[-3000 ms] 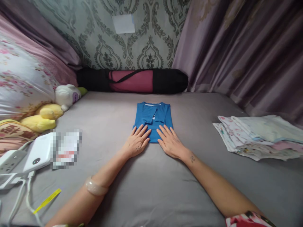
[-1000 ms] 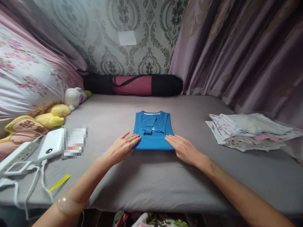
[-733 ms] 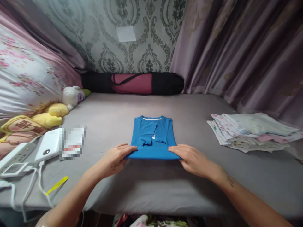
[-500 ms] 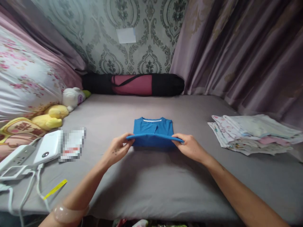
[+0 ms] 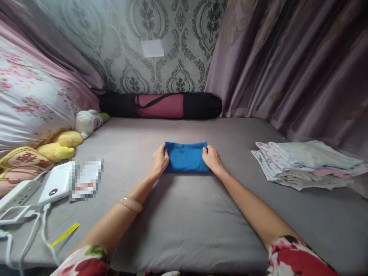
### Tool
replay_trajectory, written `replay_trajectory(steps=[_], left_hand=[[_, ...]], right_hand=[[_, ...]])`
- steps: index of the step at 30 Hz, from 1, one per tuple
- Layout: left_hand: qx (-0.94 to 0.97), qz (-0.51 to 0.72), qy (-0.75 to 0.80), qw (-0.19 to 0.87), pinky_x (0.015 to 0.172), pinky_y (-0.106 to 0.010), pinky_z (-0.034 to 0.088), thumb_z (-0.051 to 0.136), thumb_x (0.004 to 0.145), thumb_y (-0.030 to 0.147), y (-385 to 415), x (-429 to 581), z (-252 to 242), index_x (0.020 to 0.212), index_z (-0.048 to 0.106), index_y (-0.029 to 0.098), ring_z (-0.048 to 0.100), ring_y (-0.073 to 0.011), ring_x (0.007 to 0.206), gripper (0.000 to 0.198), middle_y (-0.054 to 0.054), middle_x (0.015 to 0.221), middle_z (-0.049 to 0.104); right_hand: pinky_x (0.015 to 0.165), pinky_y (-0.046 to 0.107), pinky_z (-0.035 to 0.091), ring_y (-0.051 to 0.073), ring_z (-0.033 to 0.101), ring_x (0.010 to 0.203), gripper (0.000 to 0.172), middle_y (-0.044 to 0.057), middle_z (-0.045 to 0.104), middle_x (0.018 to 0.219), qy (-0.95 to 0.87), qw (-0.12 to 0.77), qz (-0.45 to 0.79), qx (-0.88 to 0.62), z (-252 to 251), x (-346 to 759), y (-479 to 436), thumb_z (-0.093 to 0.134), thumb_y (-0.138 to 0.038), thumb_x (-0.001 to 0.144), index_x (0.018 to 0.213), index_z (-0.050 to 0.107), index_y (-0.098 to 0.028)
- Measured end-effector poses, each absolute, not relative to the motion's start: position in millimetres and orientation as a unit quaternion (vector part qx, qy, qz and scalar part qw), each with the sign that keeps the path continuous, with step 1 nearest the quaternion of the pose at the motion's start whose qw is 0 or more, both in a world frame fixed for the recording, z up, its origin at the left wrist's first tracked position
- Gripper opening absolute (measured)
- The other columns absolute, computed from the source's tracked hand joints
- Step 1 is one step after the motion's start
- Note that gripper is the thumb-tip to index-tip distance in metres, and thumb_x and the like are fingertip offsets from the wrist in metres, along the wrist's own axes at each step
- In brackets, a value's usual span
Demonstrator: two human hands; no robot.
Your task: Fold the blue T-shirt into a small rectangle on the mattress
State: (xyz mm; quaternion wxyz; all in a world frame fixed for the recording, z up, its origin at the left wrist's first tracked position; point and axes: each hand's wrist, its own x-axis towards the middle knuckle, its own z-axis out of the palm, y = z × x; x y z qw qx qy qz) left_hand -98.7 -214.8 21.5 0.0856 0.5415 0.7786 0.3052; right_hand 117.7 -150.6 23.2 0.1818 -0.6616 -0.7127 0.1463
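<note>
A blue T-shirt [image 5: 186, 158], folded into a flat rectangle, lies in the middle of the grey sheet [image 5: 184, 222]. My left hand [image 5: 161, 158] grips its left edge, with the thumb on top and the fingers mostly hidden. At the opposite edge, my right hand [image 5: 212, 156] pinches the cloth near the far right corner. The shirt's collar is hidden beneath the folded-over layer.
A stack of folded cloths [image 5: 307, 165] lies to the right. On the left are a power strip [image 5: 20, 193], a white power bank [image 5: 56, 182], cables and plush toys [image 5: 89, 122]. A long black and pink bag [image 5: 159, 105] rests against the wall.
Both hands have moved away from me, carrying the shirt's near edge up and over toward the collar. The shirt is now a shorter rectangle, and its collar is covered.
</note>
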Motion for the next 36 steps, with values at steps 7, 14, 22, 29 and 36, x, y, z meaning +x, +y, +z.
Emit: replay_trajectory(steps=[7, 14, 22, 29, 36], left_hand=[[0.521, 0.214, 0.824, 0.062, 0.073, -0.03, 0.046, 0.033, 0.098, 0.028, -209.3, -94.2, 10.9, 0.103, 0.056, 0.016, 0.067, -0.0243, 0.089, 0.026, -0.014, 0.095, 0.069], [0.521, 0.153, 0.839, 0.035, 0.076, -0.036, 0.048, 0.028, 0.099, 0.032, -205.0, -92.5, 7.4, 0.109, 0.055, 0.013, 0.068, -0.0291, 0.089, 0.035, -0.018, 0.092, 0.07], [0.524, 0.123, 0.842, 0.035, 0.075, -0.038, 0.049, 0.027, 0.098, 0.033, -198.1, -97.2, 5.6, 0.11, 0.058, 0.012, 0.069, -0.0301, 0.088, 0.039, -0.019, 0.093, 0.07], [0.511, 0.113, 0.851, 0.04, 0.075, -0.039, 0.049, 0.028, 0.097, 0.034, -196.1, -97.6, 13.3, 0.108, 0.06, 0.012, 0.069, -0.0317, 0.089, 0.04, -0.022, 0.095, 0.07], [0.504, 0.106, 0.857, 0.023, 0.076, -0.041, 0.049, 0.031, 0.095, 0.036, -199.1, -102.7, 10.3, 0.105, 0.06, 0.01, 0.068, -0.0341, 0.091, 0.04, -0.022, 0.096, 0.069]], right_hand=[[0.078, 0.034, 0.044, 0.025, 0.066, 0.093, 0.037, 0.012, 0.069, 0.098, -0.713, 0.127, 0.11, -0.681, 19.7, 111.7, -156.6, 0.027, -0.035, 0.099, 0.113, 0.057, -0.019], [0.079, 0.035, 0.045, 0.027, 0.067, 0.093, 0.039, 0.015, 0.069, 0.098, -0.704, 0.105, 0.087, -0.697, 14.9, 109.8, -155.7, 0.025, -0.036, 0.1, 0.115, 0.056, -0.018], [0.078, 0.036, 0.047, 0.029, 0.067, 0.093, 0.038, 0.017, 0.069, 0.097, -0.689, 0.106, 0.081, -0.713, 15.5, 105.9, -153.1, 0.03, -0.036, 0.099, 0.109, 0.059, -0.013], [0.082, 0.038, 0.047, 0.03, 0.066, 0.099, 0.037, 0.021, 0.068, 0.105, -0.683, 0.095, 0.106, -0.716, 20.5, 105.9, -148.9, 0.034, -0.032, 0.097, 0.112, 0.059, -0.01], [0.084, 0.04, 0.046, 0.031, 0.066, 0.1, 0.037, 0.024, 0.067, 0.105, -0.687, 0.088, 0.091, -0.716, 27.7, 105.1, -151.2, 0.037, -0.031, 0.096, 0.111, 0.061, -0.007]])
